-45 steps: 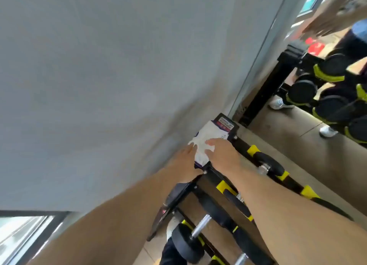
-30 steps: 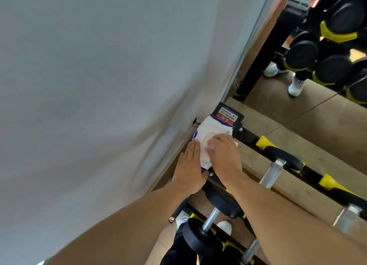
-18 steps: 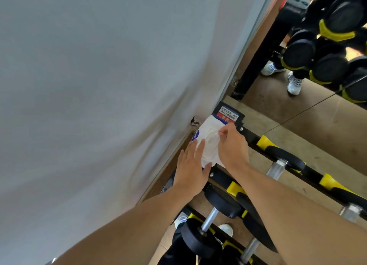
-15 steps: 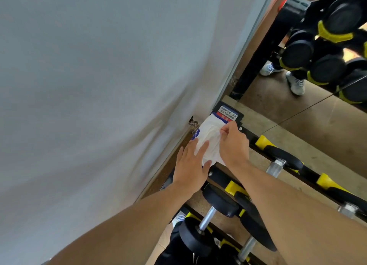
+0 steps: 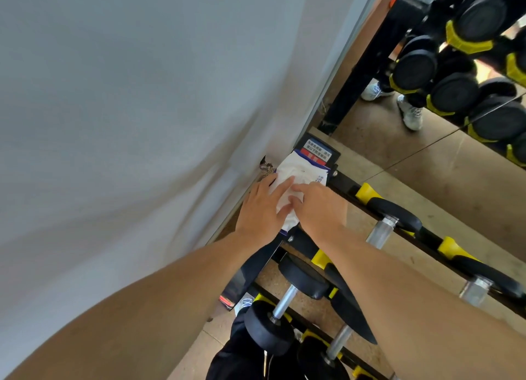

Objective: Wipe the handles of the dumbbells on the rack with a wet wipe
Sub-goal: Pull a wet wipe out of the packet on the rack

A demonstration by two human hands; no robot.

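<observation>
both hands (image 5: pixel 290 209) on wipe pack (image 5: pixel 299 177) — rack-top

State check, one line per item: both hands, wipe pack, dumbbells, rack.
left hand: fingers straight, pressing flat on the wipe pack
right hand: on the pack, fingertips at its top face; pinch not clear
wipe pack: lying on the rack's end by the wall, no wipe pulled free
dumbbells: seated on the rack, handles untouched
rack: loaded, warning label partly covered by the pack
</observation>
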